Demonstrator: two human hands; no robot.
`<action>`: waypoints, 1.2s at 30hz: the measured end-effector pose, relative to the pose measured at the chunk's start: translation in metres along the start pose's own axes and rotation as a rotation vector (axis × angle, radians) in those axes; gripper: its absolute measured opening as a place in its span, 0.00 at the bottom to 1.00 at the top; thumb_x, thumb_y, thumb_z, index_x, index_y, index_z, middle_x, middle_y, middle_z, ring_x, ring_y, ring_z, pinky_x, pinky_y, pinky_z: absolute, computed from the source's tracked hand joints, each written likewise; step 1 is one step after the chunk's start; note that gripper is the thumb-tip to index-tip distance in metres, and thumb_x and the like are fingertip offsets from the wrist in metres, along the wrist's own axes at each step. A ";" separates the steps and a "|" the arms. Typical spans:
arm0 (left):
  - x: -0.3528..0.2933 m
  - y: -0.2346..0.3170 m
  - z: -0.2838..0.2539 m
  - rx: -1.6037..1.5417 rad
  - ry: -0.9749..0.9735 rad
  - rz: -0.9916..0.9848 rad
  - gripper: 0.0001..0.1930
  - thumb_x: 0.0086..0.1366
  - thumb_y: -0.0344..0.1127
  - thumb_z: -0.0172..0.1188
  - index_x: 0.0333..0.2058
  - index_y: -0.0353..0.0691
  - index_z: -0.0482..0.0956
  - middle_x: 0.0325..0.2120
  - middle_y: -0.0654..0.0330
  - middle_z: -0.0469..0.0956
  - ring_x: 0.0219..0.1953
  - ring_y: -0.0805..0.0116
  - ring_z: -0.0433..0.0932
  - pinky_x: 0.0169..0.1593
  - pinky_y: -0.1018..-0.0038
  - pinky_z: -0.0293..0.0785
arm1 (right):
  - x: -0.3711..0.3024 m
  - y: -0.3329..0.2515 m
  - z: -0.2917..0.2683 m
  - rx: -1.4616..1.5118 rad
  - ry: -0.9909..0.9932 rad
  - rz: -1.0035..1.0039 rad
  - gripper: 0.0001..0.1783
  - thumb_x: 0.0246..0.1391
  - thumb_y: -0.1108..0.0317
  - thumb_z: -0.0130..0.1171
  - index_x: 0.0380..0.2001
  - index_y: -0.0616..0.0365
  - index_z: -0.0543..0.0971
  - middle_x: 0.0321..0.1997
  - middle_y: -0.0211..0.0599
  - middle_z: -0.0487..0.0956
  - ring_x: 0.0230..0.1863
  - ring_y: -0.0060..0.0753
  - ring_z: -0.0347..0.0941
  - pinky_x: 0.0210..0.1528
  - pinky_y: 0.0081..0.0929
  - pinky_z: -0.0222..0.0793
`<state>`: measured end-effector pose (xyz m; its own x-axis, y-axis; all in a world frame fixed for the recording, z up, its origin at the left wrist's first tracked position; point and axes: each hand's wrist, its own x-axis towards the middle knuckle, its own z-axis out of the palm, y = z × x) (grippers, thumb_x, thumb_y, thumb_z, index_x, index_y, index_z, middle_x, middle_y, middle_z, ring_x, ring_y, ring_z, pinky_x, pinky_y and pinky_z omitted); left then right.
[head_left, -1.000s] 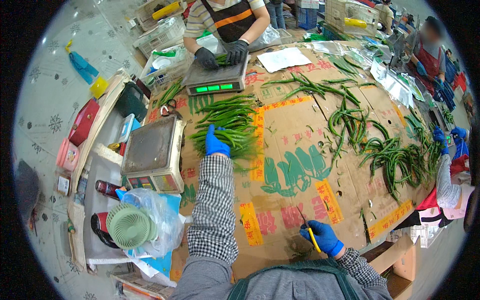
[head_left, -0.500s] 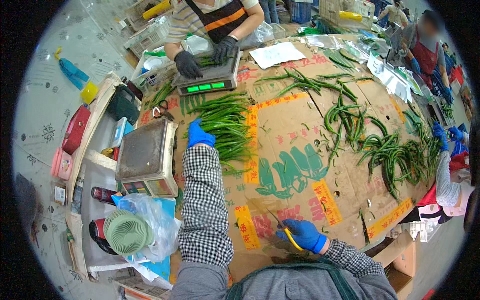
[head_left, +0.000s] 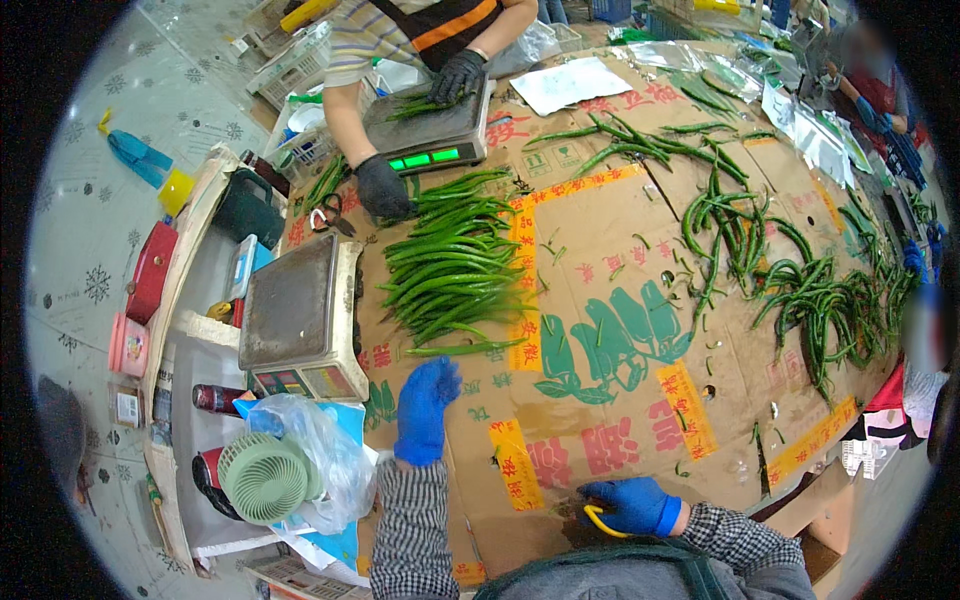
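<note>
My left hand [head_left: 428,408], in a blue glove, is open above the cardboard [head_left: 470,400], its fingers loosely bent with nothing in them. It is just below a bundle of long green chili peppers [head_left: 450,270] laid side by side. Near the front edge my right hand [head_left: 632,505], also blue-gloved, is closed round yellow-handled scissors [head_left: 598,522]; their blades are mostly hidden. Across the table a person's black-gloved hand [head_left: 384,188] reaches to the upper end of the bundle. That person's other hand [head_left: 458,78] is on peppers on the lit scale [head_left: 432,135].
Another scale [head_left: 295,300] stands left of the bundle, with black-handled scissors [head_left: 330,215] beyond it. A green fan [head_left: 265,475] and a plastic bag [head_left: 325,470] are at the near left. Loose chili peppers [head_left: 830,310] lie in heaps at the right. A white sheet [head_left: 568,85] lies at the back.
My left hand has let go of the pepper bundle and drawn back toward me. The person opposite has moved one black-gloved hand from the scale down to the bundle. My right hand keeps the scissors.
</note>
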<state>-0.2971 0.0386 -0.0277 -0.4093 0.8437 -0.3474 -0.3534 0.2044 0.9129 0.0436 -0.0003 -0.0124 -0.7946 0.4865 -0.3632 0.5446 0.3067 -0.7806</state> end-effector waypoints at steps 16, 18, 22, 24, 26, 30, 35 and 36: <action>-0.051 0.031 -0.003 0.235 0.180 0.222 0.13 0.63 0.36 0.50 0.42 0.34 0.74 0.34 0.57 0.77 0.35 0.69 0.76 0.41 0.75 0.72 | 0.082 -0.014 0.024 0.125 -0.299 -0.302 0.20 0.53 0.58 0.50 0.46 0.58 0.71 0.43 0.48 0.75 0.42 0.45 0.73 0.43 0.37 0.69; -0.056 0.022 -0.007 0.214 0.170 0.186 0.13 0.63 0.36 0.50 0.41 0.34 0.74 0.33 0.57 0.77 0.35 0.69 0.76 0.41 0.75 0.72 | 0.048 0.019 0.047 0.313 -0.397 -0.250 0.20 0.54 0.58 0.50 0.46 0.58 0.72 0.44 0.46 0.75 0.44 0.44 0.73 0.45 0.36 0.68; -0.070 0.003 0.013 0.188 0.096 0.092 0.11 0.62 0.34 0.51 0.39 0.34 0.75 0.32 0.58 0.77 0.35 0.70 0.76 0.40 0.76 0.72 | -0.008 0.047 0.057 0.390 0.000 -0.080 0.21 0.53 0.57 0.51 0.47 0.57 0.73 0.45 0.45 0.76 0.46 0.42 0.73 0.47 0.34 0.68; -0.084 -0.004 0.035 0.176 0.031 0.030 0.11 0.62 0.34 0.51 0.39 0.34 0.75 0.32 0.58 0.77 0.34 0.70 0.76 0.40 0.77 0.72 | -0.028 0.046 0.041 0.391 0.243 0.045 0.20 0.52 0.59 0.53 0.46 0.57 0.73 0.43 0.45 0.77 0.44 0.41 0.74 0.46 0.32 0.68; -0.097 -0.004 0.057 0.181 -0.046 -0.026 0.10 0.61 0.34 0.52 0.38 0.33 0.75 0.31 0.58 0.77 0.34 0.70 0.76 0.39 0.77 0.72 | -0.040 0.044 0.024 0.381 0.477 0.147 0.19 0.51 0.62 0.55 0.45 0.58 0.74 0.40 0.45 0.77 0.41 0.40 0.75 0.43 0.31 0.70; -0.071 -0.014 0.059 0.334 -0.155 0.163 0.09 0.60 0.32 0.55 0.35 0.32 0.76 0.30 0.60 0.77 0.32 0.75 0.74 0.37 0.79 0.71 | -0.059 0.054 0.024 0.511 0.714 0.166 0.15 0.49 0.67 0.57 0.42 0.58 0.76 0.34 0.45 0.78 0.35 0.35 0.76 0.38 0.28 0.70; 0.067 0.053 0.066 0.772 -0.051 0.827 0.08 0.60 0.32 0.55 0.35 0.34 0.75 0.29 0.57 0.76 0.31 0.67 0.74 0.34 0.73 0.70 | -0.066 0.068 0.038 0.447 0.756 0.150 0.13 0.48 0.68 0.57 0.39 0.58 0.77 0.32 0.45 0.78 0.33 0.38 0.76 0.36 0.28 0.71; 0.090 0.068 0.067 0.954 -0.016 0.973 0.10 0.60 0.33 0.55 0.36 0.33 0.75 0.32 0.53 0.76 0.33 0.62 0.75 0.36 0.69 0.72 | -0.067 0.068 0.038 0.402 0.764 0.146 0.12 0.48 0.69 0.57 0.38 0.57 0.78 0.31 0.45 0.78 0.31 0.39 0.76 0.35 0.28 0.71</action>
<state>-0.3015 0.1619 0.0173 -0.1449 0.8462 0.5128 0.7865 -0.2160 0.5785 0.1239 -0.0434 -0.0601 -0.2484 0.9576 -0.1462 0.3764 -0.0437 -0.9254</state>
